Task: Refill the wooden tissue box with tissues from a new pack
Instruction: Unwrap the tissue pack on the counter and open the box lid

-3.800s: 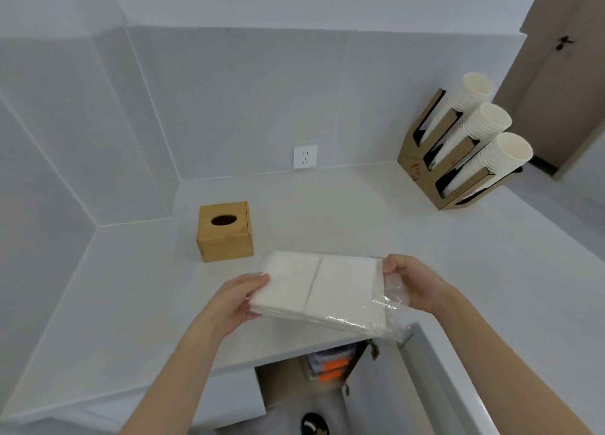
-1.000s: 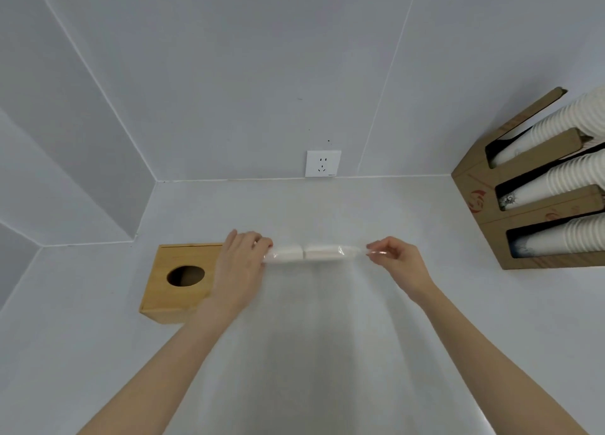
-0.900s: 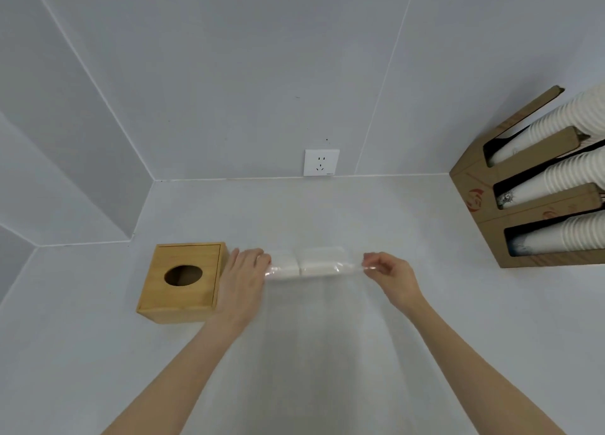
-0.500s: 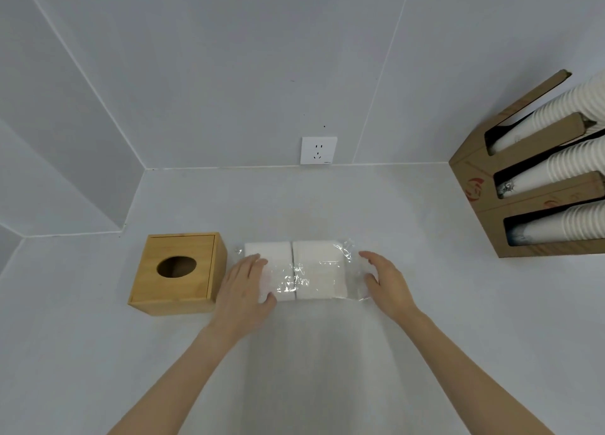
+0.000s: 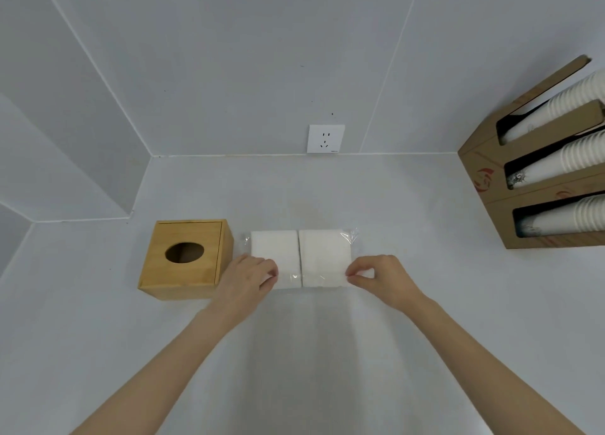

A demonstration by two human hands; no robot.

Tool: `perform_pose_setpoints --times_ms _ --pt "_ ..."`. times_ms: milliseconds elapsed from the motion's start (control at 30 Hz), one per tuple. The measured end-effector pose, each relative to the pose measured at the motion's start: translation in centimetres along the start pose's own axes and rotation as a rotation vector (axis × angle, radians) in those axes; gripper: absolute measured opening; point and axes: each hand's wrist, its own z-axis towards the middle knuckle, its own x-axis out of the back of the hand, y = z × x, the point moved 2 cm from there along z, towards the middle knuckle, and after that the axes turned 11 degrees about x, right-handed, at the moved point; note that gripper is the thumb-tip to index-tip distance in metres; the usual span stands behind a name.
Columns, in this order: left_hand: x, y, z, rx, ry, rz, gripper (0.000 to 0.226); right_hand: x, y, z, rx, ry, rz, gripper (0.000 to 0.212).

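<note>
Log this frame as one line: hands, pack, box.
left hand pinching clear-wrapped white tissue pack | right hand pinching wrap edge | pack flat on counter, sealed | square wooden tissue box closed, beside pack

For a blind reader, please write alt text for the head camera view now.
Two bare hands, left hand and right hand, pinch the near edge of a clear-wrapped tissue pack lying on a white counter. A wooden tissue box stands left of it; a cup dispenser is far right.

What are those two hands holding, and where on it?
The tissue pack, lying flat on the counter. The left hand pinches its near-left corner; the right hand pinches the plastic wrap at its near-right corner.
</note>
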Motion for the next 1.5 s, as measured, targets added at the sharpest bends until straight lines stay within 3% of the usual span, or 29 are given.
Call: perform_pose_setpoints --times_ms 300,633,733,800,867,1000,1333,1500 --pt "-0.7 0.0 -4.6 0.018 -0.204 -0.012 0.018 -1.3 0.3 -4.0 -0.077 -0.156 0.009 0.013" --pt "-2.4 -0.4 -8.2 0.047 -0.2 -0.031 0.026 -2.8 0.7 -6.1 -0.087 -0.262 -0.186 0.019" --pt "-1.2 -0.1 -7.0 0.037 -0.033 -0.04 0.029 -2.3 0.3 -5.2 -0.149 -0.176 -0.242 0.027" --pt "-0.4 0.1 -5.5 0.018 0.067 -0.016 0.027 -1.8 0.1 -4.1 -0.084 -0.049 -0.298 0.028" --pt "-0.2 0.3 -3.9 0.001 0.065 0.038 0.037 -1.7 -0.2 -3.1 0.017 0.008 -0.331 0.037" --pt "-1.8 -0.2 -1.1 -0.023 -0.018 0.141 0.054 -2.9 0.3 -1.6 0.104 -0.107 -0.376 0.057" --pt "-2.8 -1.0 0.0 -0.022 -0.119 0.178 0.045 -3.2 1.4 -1.4 0.121 -0.029 -0.298 0.029" --pt "0.2 -0.2 1.1 -0.02 -0.095 -0.05 0.034 0.0 0.5 -0.7 0.08 0.004 -0.119 0.022"
